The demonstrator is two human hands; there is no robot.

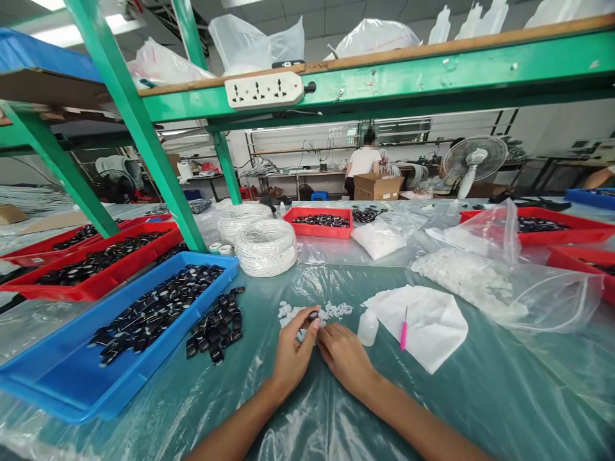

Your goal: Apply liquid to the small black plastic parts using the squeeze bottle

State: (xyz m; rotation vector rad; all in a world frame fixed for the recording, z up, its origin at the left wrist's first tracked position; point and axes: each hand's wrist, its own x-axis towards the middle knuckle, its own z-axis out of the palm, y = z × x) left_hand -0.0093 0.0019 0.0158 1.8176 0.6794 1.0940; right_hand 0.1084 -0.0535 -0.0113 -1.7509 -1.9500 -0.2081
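Between the thumb and fingers of my left hand (294,349) is a small black glossy plastic piece (313,315). My right hand (346,355) rests close beside it, its fingers curled down near the table; what its fingertips hold, if anything, is hidden. Small white translucent pieces (339,311) lie scattered just beyond both hands. A small white plastic bottle (368,328) stands to the right of my right hand. Farther right, a pink-handled screwdriver-like tool (403,334) lies on a white cloth or sheet (439,326). To the left, a pile of similar black pieces (216,326) sits on the table.
A blue tray (108,400) of black pieces stands left, with red trays (91,288) behind. Coils of white cable (266,248), another red tray (318,224) and bags of white pieces (461,282) lie farther back. A green shelf frame (384,89) crosses overhead; a person (364,163) stands beyond.
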